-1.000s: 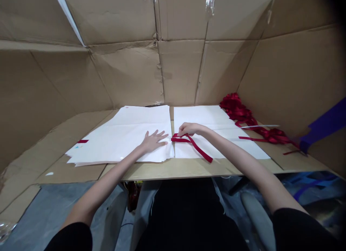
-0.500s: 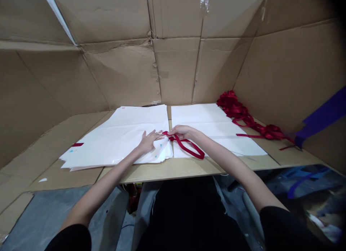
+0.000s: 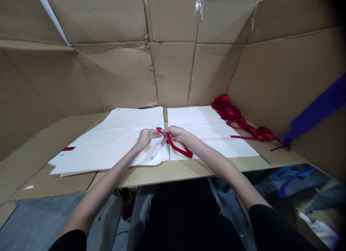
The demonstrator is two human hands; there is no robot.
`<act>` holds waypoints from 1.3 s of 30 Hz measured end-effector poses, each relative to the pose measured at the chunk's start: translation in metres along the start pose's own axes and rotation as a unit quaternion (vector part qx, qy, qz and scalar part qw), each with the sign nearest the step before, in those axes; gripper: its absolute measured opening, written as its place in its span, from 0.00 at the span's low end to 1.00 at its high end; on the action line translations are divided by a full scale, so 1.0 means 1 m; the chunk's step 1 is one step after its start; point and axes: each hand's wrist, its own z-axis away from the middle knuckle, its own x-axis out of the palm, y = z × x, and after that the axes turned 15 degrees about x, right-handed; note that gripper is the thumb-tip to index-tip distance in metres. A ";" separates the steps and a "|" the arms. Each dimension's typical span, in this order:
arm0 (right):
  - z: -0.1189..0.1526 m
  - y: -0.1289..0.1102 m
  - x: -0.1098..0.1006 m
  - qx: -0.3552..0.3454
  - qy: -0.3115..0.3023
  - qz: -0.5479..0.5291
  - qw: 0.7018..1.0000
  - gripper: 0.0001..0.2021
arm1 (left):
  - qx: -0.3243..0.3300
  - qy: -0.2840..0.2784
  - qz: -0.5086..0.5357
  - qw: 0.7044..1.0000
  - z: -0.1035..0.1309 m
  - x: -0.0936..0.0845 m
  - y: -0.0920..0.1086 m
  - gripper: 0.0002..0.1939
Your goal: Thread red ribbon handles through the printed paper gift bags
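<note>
My right hand (image 3: 177, 133) pinches a dark red ribbon (image 3: 180, 150), whose loop hangs below it toward the table's front edge. Close beside it, my left hand (image 3: 146, 137) has its thumb and fingers drawn together at the same ribbon's end. A thin white string (image 3: 154, 127) shows by the ribbon at the left fingertips. Both hands are above the inner edge of the left stack of white sheets (image 3: 108, 142). To the right lies another white sheet (image 3: 213, 132), partly under my right forearm. The exact finger contact is too small to make out.
A heap of red ribbon (image 3: 225, 106) trails along the right side of the table. A blue strip (image 3: 316, 114) hangs at the right wall. Cardboard walls (image 3: 173, 70) enclose the back and sides. A short red piece (image 3: 68, 148) lies at the left stack's edge.
My left hand has gone from spread fingers on the sheets to a pinch at the ribbon. The ribbon loop has drawn in closer to my right hand. The view has shifted slightly.
</note>
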 end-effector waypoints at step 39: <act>0.014 -0.036 -0.034 0.012 0.005 0.346 0.938 0.08 | -0.075 0.085 0.154 0.981 0.011 0.006 -0.006 0.24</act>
